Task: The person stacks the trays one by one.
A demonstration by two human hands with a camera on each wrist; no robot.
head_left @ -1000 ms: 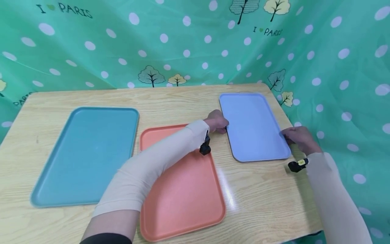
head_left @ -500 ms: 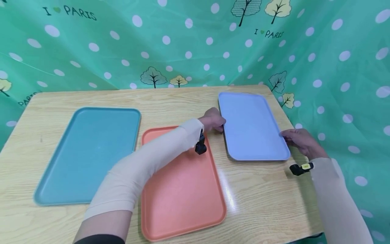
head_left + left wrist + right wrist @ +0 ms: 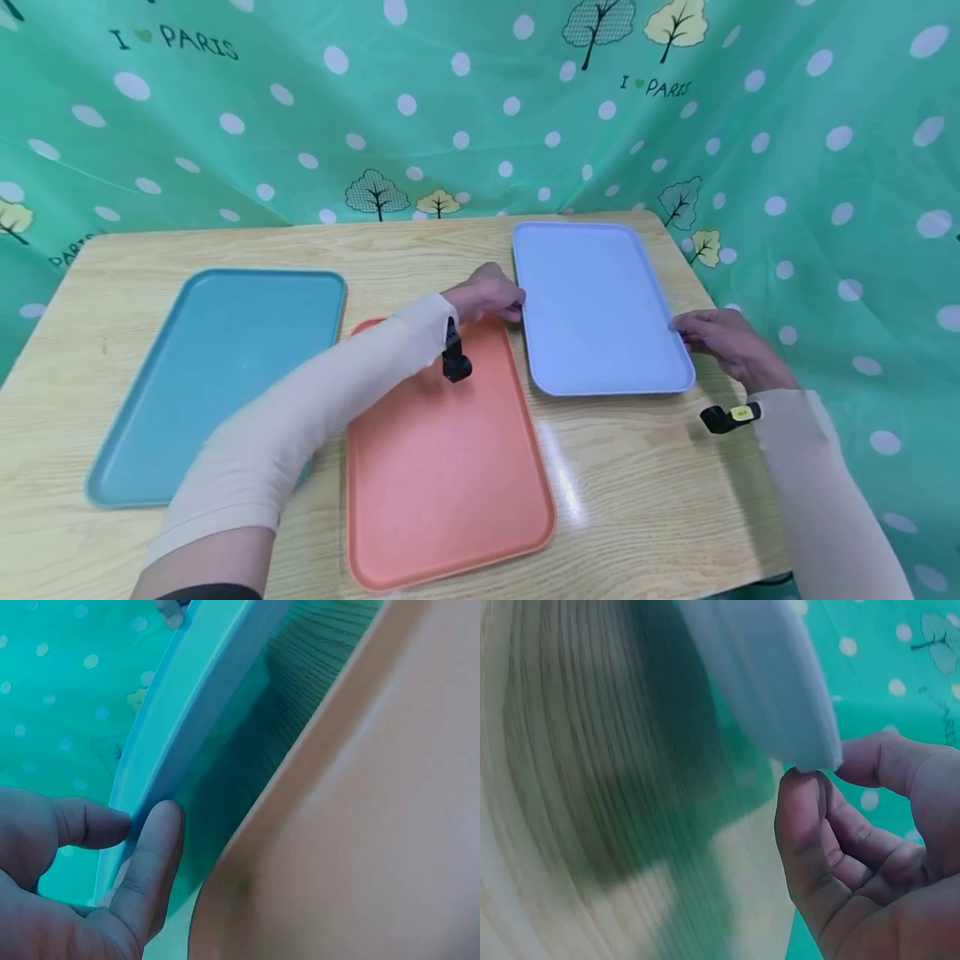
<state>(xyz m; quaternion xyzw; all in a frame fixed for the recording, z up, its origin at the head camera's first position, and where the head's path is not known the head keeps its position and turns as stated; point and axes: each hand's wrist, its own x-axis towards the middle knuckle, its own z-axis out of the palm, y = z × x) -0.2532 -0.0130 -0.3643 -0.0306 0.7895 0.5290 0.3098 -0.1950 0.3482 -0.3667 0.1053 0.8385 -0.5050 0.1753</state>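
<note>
We find the pale blue tray (image 3: 592, 312) at the far right of the wooden surface (image 3: 630, 467), just beside the coral tray (image 3: 450, 475) and well apart from the teal tray (image 3: 232, 367). Both hands are clamped on it: the left hand (image 3: 487, 292) pinches one long side between thumb and finger; the right hand (image 3: 722, 340) pinches the opposite side, closer to the near corner. Shadow beneath suggests it is raised; by how much we cannot tell. We judge it light, stiff and smooth, probably plastic, unlikely to break but liable to slip from fingertips. We recommend holding the raised rim at mid-length on both sides, against tipping.
</note>
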